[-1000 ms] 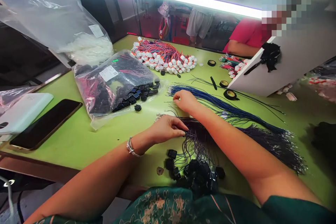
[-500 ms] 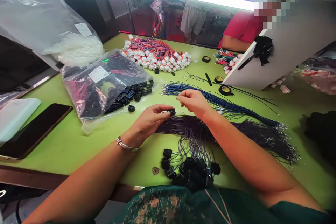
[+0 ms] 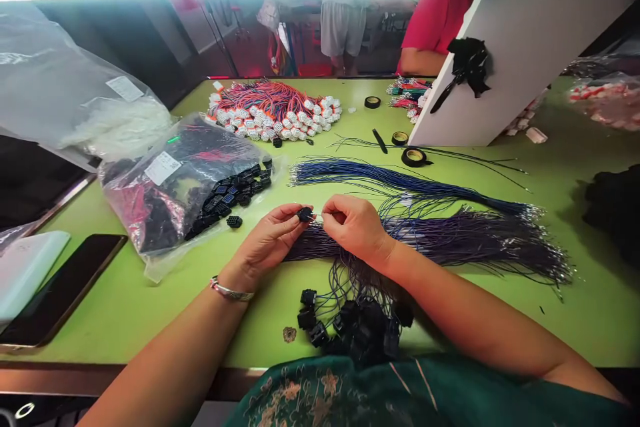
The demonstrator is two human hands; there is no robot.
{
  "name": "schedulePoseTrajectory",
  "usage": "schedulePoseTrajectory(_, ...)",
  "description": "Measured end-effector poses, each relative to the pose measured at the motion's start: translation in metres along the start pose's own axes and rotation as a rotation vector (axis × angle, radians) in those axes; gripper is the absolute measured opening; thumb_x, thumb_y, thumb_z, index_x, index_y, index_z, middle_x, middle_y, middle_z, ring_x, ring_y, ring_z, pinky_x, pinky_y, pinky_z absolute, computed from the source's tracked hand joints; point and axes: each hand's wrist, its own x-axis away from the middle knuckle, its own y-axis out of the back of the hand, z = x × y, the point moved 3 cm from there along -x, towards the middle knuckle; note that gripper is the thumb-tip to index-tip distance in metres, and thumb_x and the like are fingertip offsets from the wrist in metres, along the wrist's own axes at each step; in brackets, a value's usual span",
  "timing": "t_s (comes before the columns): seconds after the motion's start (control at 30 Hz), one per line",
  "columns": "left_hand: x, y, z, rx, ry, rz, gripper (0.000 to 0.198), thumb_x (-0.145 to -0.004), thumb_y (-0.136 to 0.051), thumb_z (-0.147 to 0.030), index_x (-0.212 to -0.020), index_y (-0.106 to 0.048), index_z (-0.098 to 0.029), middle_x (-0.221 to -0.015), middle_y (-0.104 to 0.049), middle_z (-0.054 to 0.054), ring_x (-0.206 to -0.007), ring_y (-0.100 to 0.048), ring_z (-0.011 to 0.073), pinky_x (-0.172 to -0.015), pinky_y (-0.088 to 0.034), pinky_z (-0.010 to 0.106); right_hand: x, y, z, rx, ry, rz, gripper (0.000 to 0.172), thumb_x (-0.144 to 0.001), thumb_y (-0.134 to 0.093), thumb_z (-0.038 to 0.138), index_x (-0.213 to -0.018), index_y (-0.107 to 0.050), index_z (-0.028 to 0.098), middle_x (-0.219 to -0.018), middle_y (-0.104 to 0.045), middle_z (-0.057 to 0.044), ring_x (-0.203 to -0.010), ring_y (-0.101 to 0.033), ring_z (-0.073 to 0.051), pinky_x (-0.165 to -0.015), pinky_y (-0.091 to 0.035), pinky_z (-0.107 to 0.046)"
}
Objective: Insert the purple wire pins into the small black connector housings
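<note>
My left hand (image 3: pixel 270 235) is closed in a pinch on a small black connector housing (image 3: pixel 305 214). Right beside it, my right hand (image 3: pixel 356 227) pinches a thin wire (image 3: pixel 317 215), whose pale tip is at the connector's right side; whether the tip is inside cannot be made out. Under both hands lies a bundle of dark purple wires (image 3: pixel 450 237). A bundle of blue wires (image 3: pixel 350 173) stretches out behind it. Close to my body sits a pile of black connectors with wires attached (image 3: pixel 360 327).
Loose black connectors (image 3: pixel 225 200) spill from a clear plastic bag (image 3: pixel 135 213) at left. Further back are white-ended wire harnesses (image 3: pixel 280 117), tape rolls (image 3: pixel 414 157) and a white panel (image 3: pixel 480 93). A phone (image 3: pixel 63 290) lies at far left. A person in red sits behind the panel.
My right hand has come in toward the left one, bringing the wire's tip to the connector. The connector stays in my left hand. The whole view has shifted slightly.
</note>
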Motion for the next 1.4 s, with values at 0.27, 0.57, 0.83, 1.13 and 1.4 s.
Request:
schedulePoseTrajectory(0.27, 0.001, 0.000, -0.002, -0.017, 0.012, 0.010, 0.021, -0.063, -0.081, -0.011, -0.083, -0.074, -0.016, -0.092, -0.076, 0.003, -0.089, -0.069, 0.0122, -0.088, -0.051, 0.020, -0.001, -0.001, 0.000, 0.031, -0.002, 0.063, 0.011, -0.077, -0.054, 0.018, -0.068, -0.061, 0.019, -0.063, -0.060, 0.001, -0.058, -0.047, -0.011, -0.057, -0.032, -0.023)
schedulePoseTrajectory(0.57, 0.003, 0.000, -0.001, -0.043, 0.024, 0.027, 0.021, -0.064, -0.081, -0.012, -0.083, -0.074, -0.017, -0.093, -0.075, 0.004, -0.088, -0.069, 0.0128, -0.088, -0.051, 0.021, 0.000, -0.001, 0.001, 0.034, -0.020, 0.081, 0.010, -0.077, -0.053, 0.019, -0.069, -0.059, 0.019, -0.063, -0.061, 0.001, -0.058, -0.047, -0.011, -0.056, -0.031, -0.024)
schedulePoseTrajectory(0.83, 0.005, -0.001, -0.001, -0.157, -0.034, 0.009, 0.021, -0.065, -0.080, -0.015, -0.085, -0.075, -0.017, -0.085, -0.075, 0.005, -0.078, -0.069, 0.0147, -0.079, -0.053, 0.026, 0.001, -0.001, 0.006, 0.321, 0.120, 0.107, 0.011, -0.079, -0.050, 0.018, -0.071, -0.059, 0.019, -0.069, -0.063, -0.002, -0.065, -0.051, -0.015, -0.060, -0.030, -0.028)
schedulePoseTrajectory(1.13, 0.007, -0.003, -0.003, -0.409, -0.112, -0.085, 0.026, -0.059, -0.084, -0.022, -0.083, -0.077, -0.017, -0.085, -0.076, 0.007, -0.079, -0.067, 0.0172, -0.077, -0.051, 0.027, 0.002, -0.005, -0.005, 0.232, 0.117, 0.120, 0.010, -0.078, -0.050, 0.015, -0.072, -0.057, 0.018, -0.066, -0.061, -0.001, -0.061, -0.049, -0.013, -0.061, -0.033, -0.026)
schedulePoseTrajectory(1.4, 0.006, -0.001, -0.001, -0.430, -0.124, -0.099, 0.027, -0.059, -0.084, -0.025, -0.084, -0.078, -0.018, -0.086, -0.076, 0.008, -0.078, -0.067, 0.0188, -0.076, -0.051, 0.029, 0.005, -0.009, -0.008, 0.056, -0.035, 0.098, 0.007, -0.073, -0.053, 0.016, -0.066, -0.053, 0.019, -0.057, -0.055, 0.003, -0.053, -0.043, -0.010, -0.055, -0.032, -0.023)
